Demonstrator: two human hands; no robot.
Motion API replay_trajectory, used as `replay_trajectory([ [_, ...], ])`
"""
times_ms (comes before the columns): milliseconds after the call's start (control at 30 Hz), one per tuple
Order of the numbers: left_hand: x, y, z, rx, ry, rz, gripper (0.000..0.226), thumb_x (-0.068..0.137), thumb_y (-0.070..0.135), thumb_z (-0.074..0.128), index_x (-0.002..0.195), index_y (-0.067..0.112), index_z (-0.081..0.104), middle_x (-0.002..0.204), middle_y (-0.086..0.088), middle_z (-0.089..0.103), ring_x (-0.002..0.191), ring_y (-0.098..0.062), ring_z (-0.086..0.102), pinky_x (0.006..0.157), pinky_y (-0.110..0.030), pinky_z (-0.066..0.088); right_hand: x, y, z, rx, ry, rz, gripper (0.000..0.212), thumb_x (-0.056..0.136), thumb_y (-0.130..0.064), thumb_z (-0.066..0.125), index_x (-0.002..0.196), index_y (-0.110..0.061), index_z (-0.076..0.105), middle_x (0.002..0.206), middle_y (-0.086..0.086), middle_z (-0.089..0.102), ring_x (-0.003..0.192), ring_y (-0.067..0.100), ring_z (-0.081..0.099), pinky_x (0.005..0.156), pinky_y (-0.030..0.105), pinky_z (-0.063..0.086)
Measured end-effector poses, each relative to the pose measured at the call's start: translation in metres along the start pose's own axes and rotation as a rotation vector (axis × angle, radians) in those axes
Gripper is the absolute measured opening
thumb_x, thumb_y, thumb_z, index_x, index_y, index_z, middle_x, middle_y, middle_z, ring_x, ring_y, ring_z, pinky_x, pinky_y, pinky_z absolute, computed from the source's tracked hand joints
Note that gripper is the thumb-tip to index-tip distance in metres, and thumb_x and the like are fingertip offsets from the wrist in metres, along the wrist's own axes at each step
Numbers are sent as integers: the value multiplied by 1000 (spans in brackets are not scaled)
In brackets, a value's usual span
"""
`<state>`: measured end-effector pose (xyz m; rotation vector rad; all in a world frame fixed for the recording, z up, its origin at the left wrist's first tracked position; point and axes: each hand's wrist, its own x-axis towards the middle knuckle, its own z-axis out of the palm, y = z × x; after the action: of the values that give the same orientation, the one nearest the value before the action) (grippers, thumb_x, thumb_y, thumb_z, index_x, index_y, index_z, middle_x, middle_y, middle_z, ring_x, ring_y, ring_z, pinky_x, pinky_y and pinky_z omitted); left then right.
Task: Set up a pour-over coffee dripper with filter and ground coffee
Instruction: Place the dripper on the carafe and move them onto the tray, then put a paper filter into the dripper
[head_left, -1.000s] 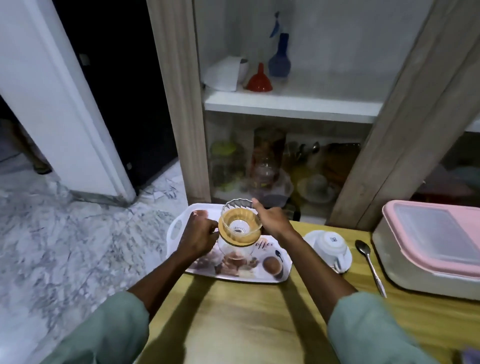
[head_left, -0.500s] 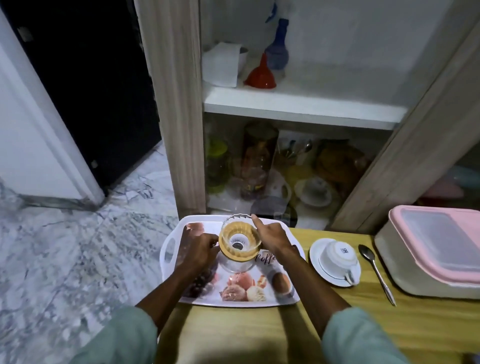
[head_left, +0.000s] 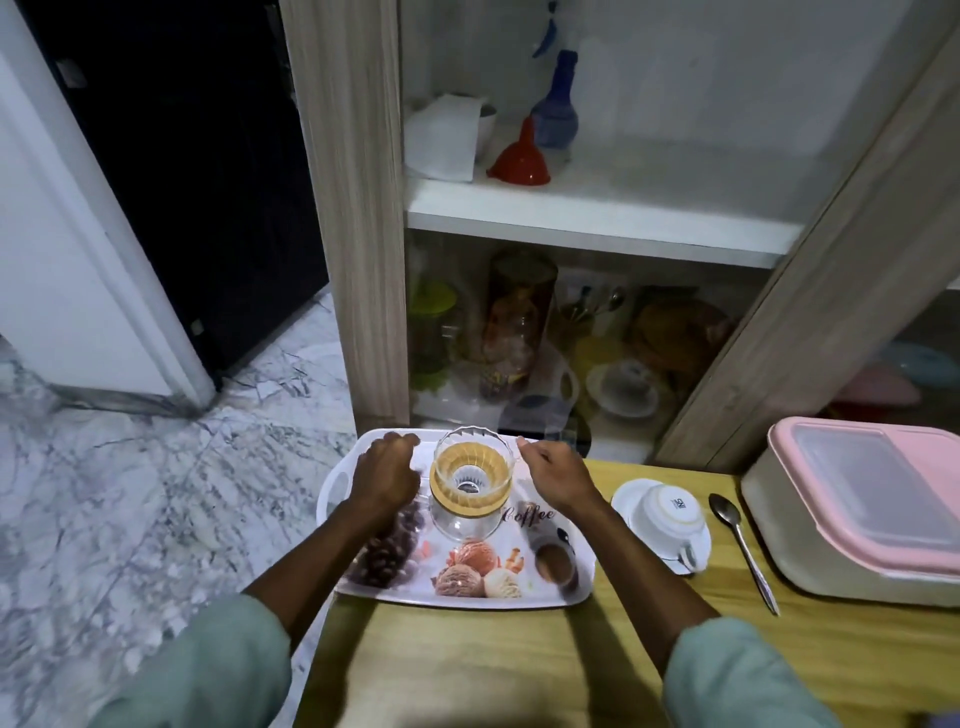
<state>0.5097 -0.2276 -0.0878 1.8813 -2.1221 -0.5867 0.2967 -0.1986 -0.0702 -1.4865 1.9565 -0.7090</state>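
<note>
Head view: glass dripper (head_left: 471, 470) with a tan ring sits on a clear glass carafe (head_left: 464, 521), upright, on the far half of a printed white tray (head_left: 550, 597). Tray lies at the left end of a wooden table (head_left: 519, 670), one edge overhanging the marble floor (head_left: 130, 493). No paper filter or grounds visible in the cone.

Left hand (head_left: 387, 475): loosely curled, fingers bent inward, just beside the dripper's left side; contact cannot be told. Holds nothing.

Right hand (head_left: 558, 475): loosely curled, just beside the dripper's right rim, apart from it by a narrow gap. Holds nothing.

Right of tray: upturned white cup (head_left: 670, 512) on a saucer (head_left: 698, 543), then a metal spoon (head_left: 743, 545), then a pink-lidded container (head_left: 872, 504).
</note>
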Motion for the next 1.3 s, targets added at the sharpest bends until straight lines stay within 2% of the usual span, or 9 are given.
replay_trajectory([
  [67, -5, 16, -11, 96, 61, 16, 39, 84, 2, 53, 123, 5, 57, 132, -16, 57, 123, -34, 50, 100, -41, 40, -7, 4, -15, -29, -9, -17, 44, 98, -34, 46, 62, -12, 56, 68, 9, 59, 77, 26, 54, 72, 30, 38],
  [133, -12, 35, -16, 138, 171, 63, 32, 86, 7, 52, 117, 5, 60, 128, -15, 59, 120, -34, 50, 100, -42, 41, -14, 10, -31, -88, -2, -43, 39, 98, -36, 44, 87, -7, 67, 101, 17, 70, 100, 33, 61, 83, 34, 44],
  [267, -36, 95, -2, 165, 214, 199, 37, 95, 30, 42, 127, 13, 53, 141, -11, 49, 137, -29, 35, 114, -42, 27, -37, 32, -71, -287, 41, -131, 41, 99, -38, 41, 125, -12, 61, 142, 12, 52, 133, 28, 42, 109, 39, 35],
  [367, -66, 153, 29, 185, 196, 255, 41, 96, 35, 40, 130, 14, 50, 141, -10, 48, 138, -27, 33, 113, -39, 28, -64, 66, -110, -360, 77, -160, 46, 99, -40, 39, 137, -15, 51, 155, 8, 34, 145, 23, 27, 115, 39, 23],
  [500, -105, 219, 76, 136, 143, 252, 47, 96, 37, 41, 135, 13, 47, 149, -10, 42, 144, -26, 25, 114, -41, 27, -100, 119, -159, -432, 74, -213, 47, 100, -40, 38, 140, -17, 47, 157, 8, 29, 146, 24, 24, 116, 36, 20],
  [667, -170, 311, 145, 60, 115, 263, 51, 93, 39, 48, 136, 12, 47, 149, -11, 42, 143, -26, 27, 113, -40, 26, -160, 204, -226, -464, 53, -217, 46, 99, -40, 38, 138, -17, 49, 155, 11, 33, 143, 25, 29, 115, 37, 22],
  [1067, -262, 492, 285, 176, -124, 547, 63, 90, 52, 46, 140, 15, 41, 145, -10, 45, 136, -27, 33, 107, -38, 32, -265, 421, -370, -420, 143, 158, 49, 99, -40, 40, 138, -12, 48, 153, 11, 37, 142, 25, 29, 113, 36, 23],
  [1167, -264, 504, 305, 155, -243, 528, 79, 85, 59, 51, 148, 19, 26, 154, -11, 32, 142, -30, 25, 112, -43, 29, -278, 456, -384, -426, 168, 266, 49, 97, -41, 41, 132, -9, 52, 145, 13, 46, 136, 27, 38, 109, 37, 29],
  [1300, -257, 505, 326, 268, -421, 475, 109, 71, 72, 59, 152, 27, 1, 162, -13, 2, 149, -33, 1, 118, -52, 12, -286, 494, -389, -308, 211, 505, 51, 94, -42, 47, 125, -3, 54, 134, 19, 53, 125, 34, 48, 100, 40, 41],
])
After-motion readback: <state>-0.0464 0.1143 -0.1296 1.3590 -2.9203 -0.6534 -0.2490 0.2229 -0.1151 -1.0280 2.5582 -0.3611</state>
